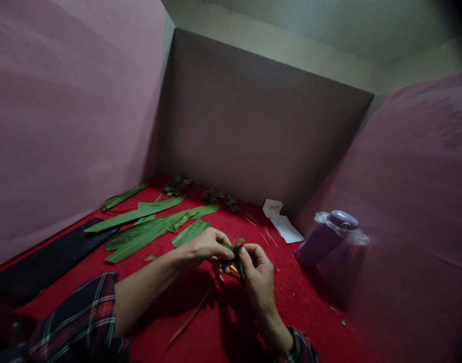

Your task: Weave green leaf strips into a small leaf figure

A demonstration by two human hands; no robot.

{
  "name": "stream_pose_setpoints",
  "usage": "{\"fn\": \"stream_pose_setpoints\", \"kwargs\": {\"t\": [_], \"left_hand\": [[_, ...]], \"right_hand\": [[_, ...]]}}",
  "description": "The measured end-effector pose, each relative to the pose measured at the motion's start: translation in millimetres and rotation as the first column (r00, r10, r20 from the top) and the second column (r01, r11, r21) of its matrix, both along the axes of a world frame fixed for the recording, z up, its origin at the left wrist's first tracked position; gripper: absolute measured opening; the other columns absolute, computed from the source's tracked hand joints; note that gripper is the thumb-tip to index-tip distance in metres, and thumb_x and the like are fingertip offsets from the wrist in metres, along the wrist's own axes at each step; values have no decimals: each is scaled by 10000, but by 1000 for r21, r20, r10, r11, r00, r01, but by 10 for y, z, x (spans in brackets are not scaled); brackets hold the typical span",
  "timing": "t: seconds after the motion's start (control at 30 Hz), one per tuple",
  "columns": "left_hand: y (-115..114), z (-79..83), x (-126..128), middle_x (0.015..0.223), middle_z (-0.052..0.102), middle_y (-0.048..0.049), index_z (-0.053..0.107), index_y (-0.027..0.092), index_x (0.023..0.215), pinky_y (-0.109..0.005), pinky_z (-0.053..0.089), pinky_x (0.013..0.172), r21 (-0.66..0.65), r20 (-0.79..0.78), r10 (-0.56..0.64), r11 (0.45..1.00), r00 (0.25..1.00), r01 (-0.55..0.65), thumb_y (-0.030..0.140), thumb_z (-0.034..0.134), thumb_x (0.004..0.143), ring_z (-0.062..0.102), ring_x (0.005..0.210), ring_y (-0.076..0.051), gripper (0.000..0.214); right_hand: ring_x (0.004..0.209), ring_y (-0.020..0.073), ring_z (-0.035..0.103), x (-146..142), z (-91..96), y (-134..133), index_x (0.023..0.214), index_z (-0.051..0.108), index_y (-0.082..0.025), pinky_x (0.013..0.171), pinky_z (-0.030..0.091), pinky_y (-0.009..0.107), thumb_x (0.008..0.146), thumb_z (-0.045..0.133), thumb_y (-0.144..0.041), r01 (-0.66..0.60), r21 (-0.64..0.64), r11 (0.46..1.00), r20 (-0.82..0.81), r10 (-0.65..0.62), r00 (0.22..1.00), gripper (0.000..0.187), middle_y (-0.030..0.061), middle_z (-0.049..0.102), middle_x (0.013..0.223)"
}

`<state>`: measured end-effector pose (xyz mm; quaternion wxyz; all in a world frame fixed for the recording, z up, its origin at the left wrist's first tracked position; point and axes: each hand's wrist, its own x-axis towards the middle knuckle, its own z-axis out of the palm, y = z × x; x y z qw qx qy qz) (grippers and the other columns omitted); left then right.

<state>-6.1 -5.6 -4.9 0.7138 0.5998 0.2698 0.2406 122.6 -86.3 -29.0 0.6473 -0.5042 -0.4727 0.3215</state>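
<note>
Head view: left of the purple flask (317,248), the left hand (212,247) and right hand (260,272) each have a narrow grip, pinching a looped green leaf strip (237,259). An uneven tug could split it; a slack grip might let the loop spring open.

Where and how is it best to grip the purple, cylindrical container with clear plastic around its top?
Probably around the middle of the purple cylindrical container, coming from the picture's left, where the right hand is. The straight body there is uncovered, while crumpled clear plastic surrounds the top and the pink wall stands on its right.
</note>
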Motion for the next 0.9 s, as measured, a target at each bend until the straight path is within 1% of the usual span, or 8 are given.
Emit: {"fn": "stream_pose_setpoints", "kwargs": {"t": [0.13,0.2,0.27,0.33,0.53,0.63,0.8,0.9], "left_hand": [[11,-8,27,505,620,-22,582,108,641,-234,452,433,42,-40,47,998,998,-45,190,653,555,600,457,-158,138],[-3,-2,42,478,606,-9,573,114,621,-225,446,426,67,-63,90,994,994,-85,181,636,553,590,440,-149,115],[-24,9,57,454,592,0,571,115,612,-216,439,422,87,-90,115,990,989,-108,166,615,549,583,431,-142,92],[-42,19,71,440,584,4,571,115,604,-211,435,418,98,-113,122,989,986,-111,152,599,541,577,424,-138,79],[-56,39,84,417,574,8,561,121,595,-209,430,409,99,-119,142,986,983,-131,137,578,536,554,395,-128,64],[-50,44,79,422,574,8,561,120,589,-214,437,412,96,-114,151,985,982,-140,145,586,532,555,398,-128,67],[-41,30,74,429,575,9,572,118,596,-214,435,410,96,-104,134,988,986,-124,155,614,520,557,399,-130,95],[-50,37,68,438,585,3,577,117,601,-206,411,394,84,-112,100,992,989,-91,164,627,524,546,384,-126,103]], "right_hand": [[684,159,620,2,19,-16,864,600,-178,624,501,272,820,562,-372,48,2,999,144,-47,988,202,15,642,782],[713,177,609,12,38,-19,871,616,-171,638,486,288,805,576,-388,135,7,991,267,-131,955,229,38,651,807],[748,191,594,29,56,-12,828,623,-171,674,465,302,792,588,-388,220,52,974,371,-224,901,223,48,647,809],[779,196,579,47,72,1,790,616,-175,704,446,309,794,582,-376,244,97,965,417,-262,871,204,51,637,819],[761,178,549,73,134,18,881,597,-187,685,437,296,787,571,-306,190,100,977,389,-214,896,154,35,617,835],[766,173,534,84,162,4,862,603,-196,695,424,292,769,587,-273,150,116,982,388,-183,903,121,21,608,823],[730,152,511,121,161,4,844,588,-206,676,421,272,735,619,-244,38,91,995,219,-57,974,120,-3,590,815],[721,150,512,149,123,28,857,582,-204,669,418,274,733,621,-228,7,86,996,194,-24,981,132,-1,594,820]]}}
